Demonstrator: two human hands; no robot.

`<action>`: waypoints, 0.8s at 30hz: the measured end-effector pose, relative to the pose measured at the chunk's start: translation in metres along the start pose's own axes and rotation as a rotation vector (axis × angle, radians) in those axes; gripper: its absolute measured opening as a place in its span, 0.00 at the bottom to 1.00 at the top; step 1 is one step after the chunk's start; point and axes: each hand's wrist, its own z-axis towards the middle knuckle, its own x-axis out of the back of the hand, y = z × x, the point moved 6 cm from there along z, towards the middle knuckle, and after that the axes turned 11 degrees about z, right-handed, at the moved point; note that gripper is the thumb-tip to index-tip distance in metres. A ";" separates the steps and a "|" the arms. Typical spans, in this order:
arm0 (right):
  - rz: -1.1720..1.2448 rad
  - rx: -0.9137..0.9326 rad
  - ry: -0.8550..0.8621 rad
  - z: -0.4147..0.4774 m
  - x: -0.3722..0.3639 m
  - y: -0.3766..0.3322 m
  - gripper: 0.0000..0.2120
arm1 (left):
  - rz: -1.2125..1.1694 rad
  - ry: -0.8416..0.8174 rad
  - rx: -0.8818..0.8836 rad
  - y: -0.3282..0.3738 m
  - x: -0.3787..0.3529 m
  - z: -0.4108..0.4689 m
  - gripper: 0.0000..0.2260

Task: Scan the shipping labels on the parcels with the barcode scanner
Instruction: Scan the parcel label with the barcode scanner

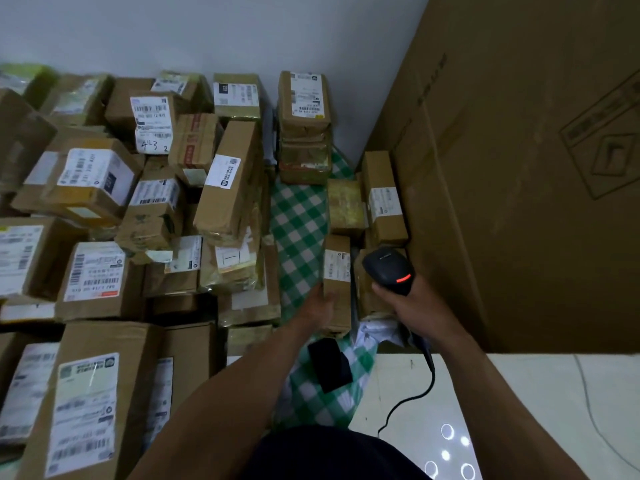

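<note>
Left hand (317, 303) grips narrow parcel (337, 292) upright on checked cloth (298, 230); right hand (412, 306) wrapped round scanner (384, 266) just beside it. Risk: scanner looks aimed past its label (336, 265), so it could read a neighbouring box (386, 216) instead.

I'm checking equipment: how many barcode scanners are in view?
1: the black barcode scanner, gripped in the right hand beside the parcel that the left hand holds. Others may lie hidden among the boxes.
</note>
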 end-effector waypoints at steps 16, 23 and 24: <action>-0.048 0.006 -0.064 0.012 -0.018 -0.023 0.22 | 0.152 0.348 -0.208 0.034 0.070 -0.025 0.21; -0.078 0.140 -0.199 0.019 -0.055 -0.090 0.12 | 0.398 0.912 -0.348 0.093 0.203 -0.078 0.17; -0.083 0.155 -0.217 0.019 -0.061 -0.097 0.13 | 0.420 0.943 -0.307 0.091 0.219 -0.074 0.19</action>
